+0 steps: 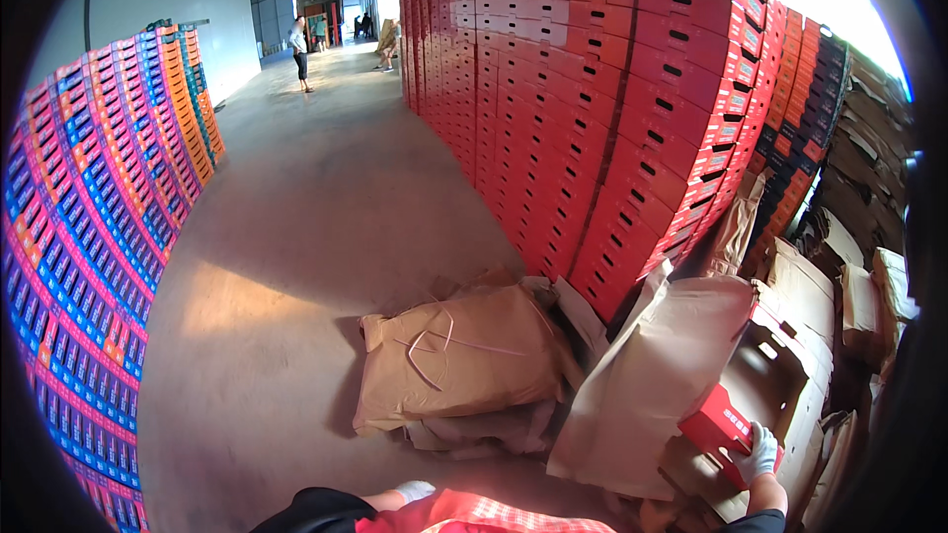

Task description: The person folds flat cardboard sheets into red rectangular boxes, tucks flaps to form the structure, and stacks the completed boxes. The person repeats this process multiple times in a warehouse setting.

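Right hand (755, 454): white-gloved, clamped on the edge of the red box (723, 422). Left hand (416, 491): white-gloved, low beside the apron (474, 513); its fingers are too small to read, so whether they are apart or together cannot be told.

Containers:
- Red box: at the lower right, its printed panel extending up and to the left from the right hand. Any contents cannot be seen.
- Tray (760, 370): brown inside, with cut-outs in its walls, tilted just above the red box. No goods show in its visible part.
- Paper (657, 385): a brown sheet standing open on the left side of the tray and the red box.
- Bundle (459, 360): wrapped in brown paper, with a strap (422, 372) lying looped on top. It rests left of the paper, nearer the left hand than the red box is. Its contents are hidden.
- Red stack (563, 99): tall rows of boxes with dark hand slots, behind the bundle.
- Multicoloured stack (94, 237): along the left side, across the floor (286, 207).
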Tool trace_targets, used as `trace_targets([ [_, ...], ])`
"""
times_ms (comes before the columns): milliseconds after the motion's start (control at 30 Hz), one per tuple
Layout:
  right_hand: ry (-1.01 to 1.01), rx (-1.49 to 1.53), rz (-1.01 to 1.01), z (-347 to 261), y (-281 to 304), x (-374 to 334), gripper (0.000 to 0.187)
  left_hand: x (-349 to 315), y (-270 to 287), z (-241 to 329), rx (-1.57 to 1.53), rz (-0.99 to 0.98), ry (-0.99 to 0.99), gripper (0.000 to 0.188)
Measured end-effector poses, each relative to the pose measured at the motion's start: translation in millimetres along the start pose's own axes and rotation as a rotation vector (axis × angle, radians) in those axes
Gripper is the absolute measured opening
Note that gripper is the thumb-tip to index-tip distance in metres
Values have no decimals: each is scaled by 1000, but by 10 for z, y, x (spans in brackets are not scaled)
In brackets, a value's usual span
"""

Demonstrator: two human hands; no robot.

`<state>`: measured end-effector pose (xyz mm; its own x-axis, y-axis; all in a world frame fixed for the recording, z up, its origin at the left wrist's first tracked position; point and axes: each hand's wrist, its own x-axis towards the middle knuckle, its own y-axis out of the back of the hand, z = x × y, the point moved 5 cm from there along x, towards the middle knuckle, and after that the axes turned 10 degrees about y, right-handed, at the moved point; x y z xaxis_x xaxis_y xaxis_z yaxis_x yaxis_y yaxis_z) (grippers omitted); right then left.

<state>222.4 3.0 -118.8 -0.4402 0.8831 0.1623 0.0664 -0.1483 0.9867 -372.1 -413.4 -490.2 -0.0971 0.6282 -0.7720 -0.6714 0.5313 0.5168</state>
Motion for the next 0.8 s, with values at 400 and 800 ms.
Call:
trace_targets([
  [400,-158,-65,123,-33,-173,-235,88,105,839,-414,122,32,154,57],
  [800,-70,227,197,-1563,1431,-78,47,537,701,756,165,-53,-411,49],
])
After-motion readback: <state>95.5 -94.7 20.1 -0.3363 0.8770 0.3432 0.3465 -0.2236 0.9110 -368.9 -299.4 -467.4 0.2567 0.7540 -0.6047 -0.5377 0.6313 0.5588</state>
